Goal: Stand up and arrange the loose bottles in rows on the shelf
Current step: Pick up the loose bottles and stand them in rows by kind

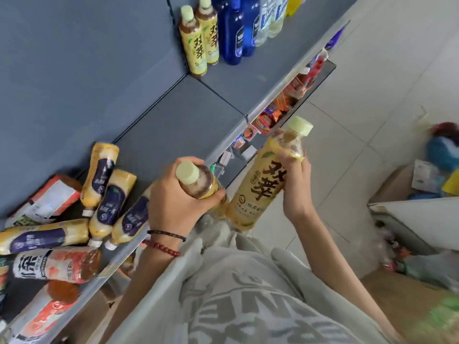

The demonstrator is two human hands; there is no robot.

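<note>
My left hand [173, 197] curls round the first bottle [200, 182] at its neck, over the shelf [186, 125] edge. My right hand [295, 180] grips the second bottle [260, 187] just off the shelf, cap tilted away. The standing row [196, 45] lies well ahead.

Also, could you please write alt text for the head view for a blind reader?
A person holds two yellow-labelled plastic tea bottles with pale green caps in the left hand and the right hand, before a grey metal shelf. Two matching bottles stand upright beside blue bottles; orange bottles with dark blue labels lie toppled.
</note>
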